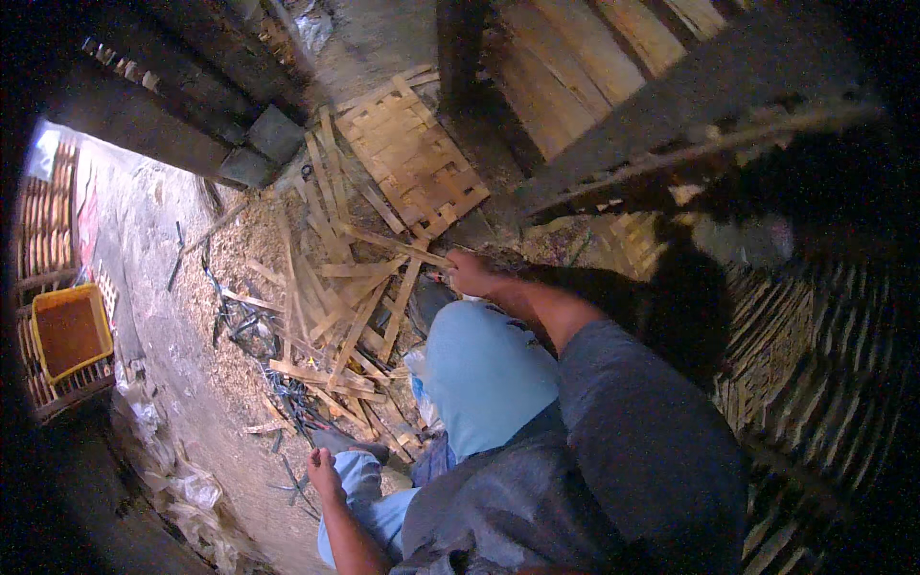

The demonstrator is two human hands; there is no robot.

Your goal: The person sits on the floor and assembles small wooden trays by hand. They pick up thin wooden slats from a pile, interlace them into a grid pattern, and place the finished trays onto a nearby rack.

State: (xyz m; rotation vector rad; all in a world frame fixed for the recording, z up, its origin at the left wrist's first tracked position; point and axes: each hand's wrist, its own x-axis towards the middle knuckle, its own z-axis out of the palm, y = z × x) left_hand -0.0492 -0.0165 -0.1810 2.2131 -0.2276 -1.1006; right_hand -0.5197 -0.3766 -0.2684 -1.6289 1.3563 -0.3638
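Note:
My right hand (467,273) is out in front of my raised knee, its fingers closed around the near end of a pale, flat wooden strip (388,242). That strip reaches left over a loose pile of similar strips (359,331) on the ground. Beyond the pile lies a woven panel of flat strips (412,158), with uneven ends along its edges. Low in the view, my left hand (324,471) rests near my other leg with curled fingers. Whatever it may hold is too small to make out.
Wood shavings (254,254) and dark cords (287,388) are scattered around the pile. A yellow crate (105,321) stands at the far left by a slatted wall. Crumpled clear plastic (196,494) lies lower left. Dark beams (163,125) and wooden structures (700,134) border the space.

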